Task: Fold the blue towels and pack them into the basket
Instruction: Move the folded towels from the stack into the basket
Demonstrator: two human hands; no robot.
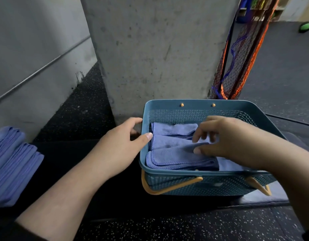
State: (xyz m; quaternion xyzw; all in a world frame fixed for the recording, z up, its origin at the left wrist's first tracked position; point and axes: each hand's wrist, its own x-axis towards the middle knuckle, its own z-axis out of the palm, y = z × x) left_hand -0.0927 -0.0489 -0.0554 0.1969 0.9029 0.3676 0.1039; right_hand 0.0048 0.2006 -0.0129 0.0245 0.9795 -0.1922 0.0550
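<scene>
A teal perforated basket (195, 105) with orange handles stands on the dark floor against a concrete pillar. Folded blue towels (173, 157) lie inside it in rows. My left hand (119, 150) grips the basket's left rim, thumb inside and fingers outside. My right hand (226, 140) reaches into the basket from the right and pinches the edge of the top folded towel between thumb and fingers. A stack of blue towels (13, 164) lies at the far left.
The concrete pillar (157, 49) rises right behind the basket, with a grey wall (28, 49) to the left. An orange and black net (237, 66) leans at the pillar's right. Another blue cloth (265, 197) lies under the basket's right side. Speckled black flooring (167, 226) runs along the front.
</scene>
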